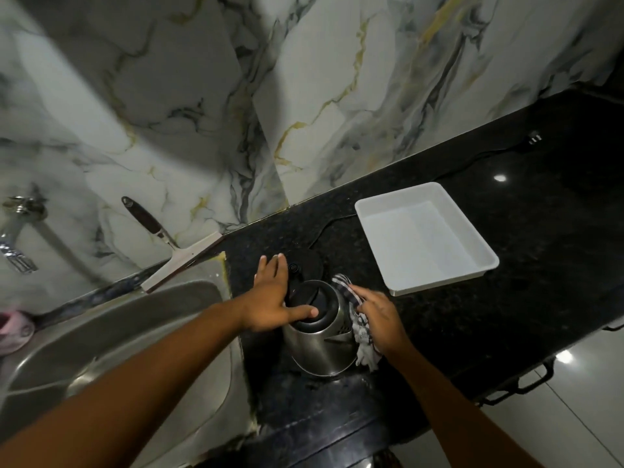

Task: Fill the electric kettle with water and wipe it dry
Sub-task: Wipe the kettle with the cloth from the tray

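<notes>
A steel electric kettle (317, 346) with a black lid stands on the black granite counter (506, 298), just right of the sink. My left hand (273, 298) lies flat on its lid, thumb across the top, fingers spread toward the wall. My right hand (381, 319) presses a checked cloth (363, 332) against the kettle's right side. The round black kettle base (309, 263) sits behind the kettle, partly hidden by my left hand.
A steel sink (111, 336) fills the left, with a tap (20, 228) on the marble wall. A squeegee (175, 251) leans behind the sink. A white tray (425, 238) sits to the right. A power cord (489, 153) runs along the wall. Drawer handles line the counter front.
</notes>
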